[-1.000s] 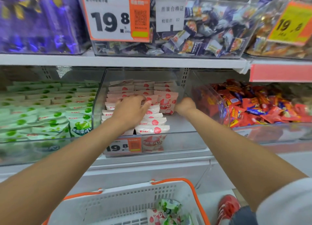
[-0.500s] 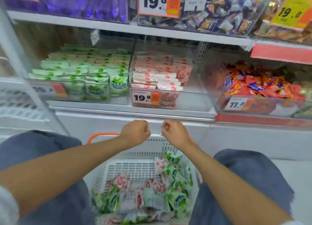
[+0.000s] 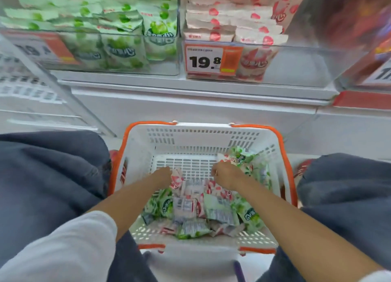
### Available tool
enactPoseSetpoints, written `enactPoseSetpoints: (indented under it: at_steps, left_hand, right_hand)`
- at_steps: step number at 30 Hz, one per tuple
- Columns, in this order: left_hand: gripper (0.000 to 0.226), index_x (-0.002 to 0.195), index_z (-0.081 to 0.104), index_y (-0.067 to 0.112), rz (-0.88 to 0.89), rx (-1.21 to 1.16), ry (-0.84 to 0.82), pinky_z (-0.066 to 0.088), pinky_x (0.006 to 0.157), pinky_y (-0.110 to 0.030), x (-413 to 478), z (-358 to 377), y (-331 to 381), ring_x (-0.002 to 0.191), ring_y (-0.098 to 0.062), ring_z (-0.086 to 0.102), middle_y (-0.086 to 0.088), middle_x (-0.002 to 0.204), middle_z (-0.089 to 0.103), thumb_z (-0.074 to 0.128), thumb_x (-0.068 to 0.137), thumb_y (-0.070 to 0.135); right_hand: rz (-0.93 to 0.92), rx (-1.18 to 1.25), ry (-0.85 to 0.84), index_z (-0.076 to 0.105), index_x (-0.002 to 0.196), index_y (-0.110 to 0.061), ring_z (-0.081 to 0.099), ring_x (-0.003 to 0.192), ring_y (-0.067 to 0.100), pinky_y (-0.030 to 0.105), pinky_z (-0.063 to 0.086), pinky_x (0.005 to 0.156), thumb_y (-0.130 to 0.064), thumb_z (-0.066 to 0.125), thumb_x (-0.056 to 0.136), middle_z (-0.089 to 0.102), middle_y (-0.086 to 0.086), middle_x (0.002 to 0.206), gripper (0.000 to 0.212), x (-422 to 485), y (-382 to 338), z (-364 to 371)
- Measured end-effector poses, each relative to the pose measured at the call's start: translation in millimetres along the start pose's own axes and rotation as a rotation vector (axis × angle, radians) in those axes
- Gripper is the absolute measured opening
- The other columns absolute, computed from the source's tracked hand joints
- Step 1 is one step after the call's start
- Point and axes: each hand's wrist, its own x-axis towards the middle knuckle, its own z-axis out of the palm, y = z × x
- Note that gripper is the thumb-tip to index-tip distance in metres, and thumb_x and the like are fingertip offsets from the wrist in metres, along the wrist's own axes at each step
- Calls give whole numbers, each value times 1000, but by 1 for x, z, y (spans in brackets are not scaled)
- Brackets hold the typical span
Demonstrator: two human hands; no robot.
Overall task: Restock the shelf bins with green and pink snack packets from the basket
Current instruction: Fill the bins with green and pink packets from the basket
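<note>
Store shelving seen from a low position. A white shelf ledge (image 3: 190, 89) crosses the upper half of the frame, with a plain white base panel (image 3: 190, 110) beneath it. An orange-and-white price label (image 3: 204, 59) reading 19.8 sits at upper centre. At right, a red shelf-edge strip (image 3: 361, 100). At left, blurred adjoining white shelving (image 3: 27, 91). Pale floor (image 3: 190, 267) at bottom centre. Lighting is even.
</note>
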Motion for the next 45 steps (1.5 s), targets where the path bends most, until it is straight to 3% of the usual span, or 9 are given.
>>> enactPoseSetpoints:
  at_steps: [6,13,19,23,27,31,34,41,45]
  left_hand:
    - [75,156,10,8,-33,-200,3,30,117,-44,38,27,-14,143,-31,33,-9,162,17,44,100,45]
    - [38,123,56,14,-75,-139,147,47,100,-41,20,31,-1,120,-26,53,-8,136,54,59,94,39]
    - [82,153,12,6,-137,-378,179,47,99,-43,31,43,-1,121,-31,54,-16,140,51,58,94,41]
    - [59,134,50,16,-171,-148,154,38,105,-44,34,37,-1,128,-30,47,-9,138,51,48,93,59]
    - [34,122,46,14,-139,-245,179,49,92,-41,30,38,3,101,-23,59,-3,106,60,57,96,33]
    - [24,122,48,11,-110,-288,356,49,79,-33,16,11,14,92,-21,59,-7,110,64,47,98,9]
    - [25,121,57,4,32,-498,431,46,82,-32,-12,-37,41,103,-26,59,-11,121,63,51,100,17]
    - [26,123,54,16,474,-1041,241,46,80,-29,-124,-125,137,85,-9,60,-2,113,64,56,98,23]
    - [51,108,59,21,535,-1099,505,50,92,-40,-162,-164,186,98,-17,64,1,106,68,44,88,66]
  right_hand:
    - [17,56,16,67,97,-11,64,84,21,36,55,79,-11,51,94,69,6,97,17,-1,18,5]
    - [26,87,1,67,97,-17,65,85,21,37,56,80,-11,51,95,69,4,97,17,-8,15,0]
    - [11,115,0,67,103,-14,62,74,18,32,52,69,-13,49,97,68,4,92,19,-20,10,-4]
    - [19,129,-11,68,103,-11,52,63,10,22,38,54,-10,48,97,59,-3,78,21,-21,14,-2]
    - [34,125,-6,69,104,-10,60,74,16,25,45,60,-10,49,96,67,4,92,22,-23,15,-2]
    - [70,208,26,69,104,-10,66,96,23,37,55,85,-10,50,97,67,7,111,21,-23,17,-9]
    - [129,370,151,68,98,-7,63,97,21,36,52,88,-16,53,97,67,6,109,18,-24,19,-22]
    - [186,928,459,69,102,-7,66,89,31,37,50,85,-57,21,100,71,18,97,70,-58,-5,-93]
    - [50,1009,826,66,102,-9,65,81,24,36,51,75,-65,24,96,69,11,89,71,-86,-16,-132]
